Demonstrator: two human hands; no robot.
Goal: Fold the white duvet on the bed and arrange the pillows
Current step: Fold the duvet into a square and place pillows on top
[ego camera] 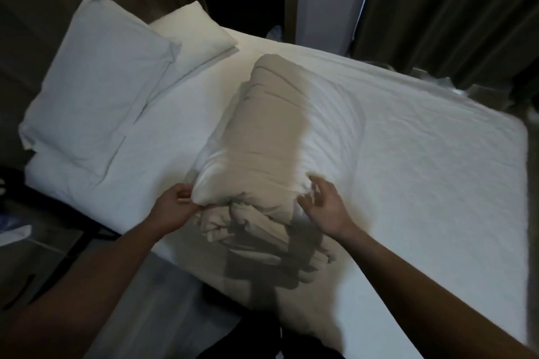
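1. I see the duvet (262, 137) already folded into a thick, layered bundle lying across the middle of the bed (423, 154), its near end at the bed's near edge.
2. My left hand (175, 208) pinches the bundle's near-left corner; my right hand (323, 207) hovers at the near-right corner, fingers spread, holding nothing.
3. Two pillows (96, 90) lie stacked and overlapping at the head, on my left; I judge they are not yet squared, so arranging remains.
4. I judge the folding nearly done, only tidying left.
5. The duvet looks soft, puffy and creased, its folded edges bunched; the sheet is smooth cotton with faint wrinkles.
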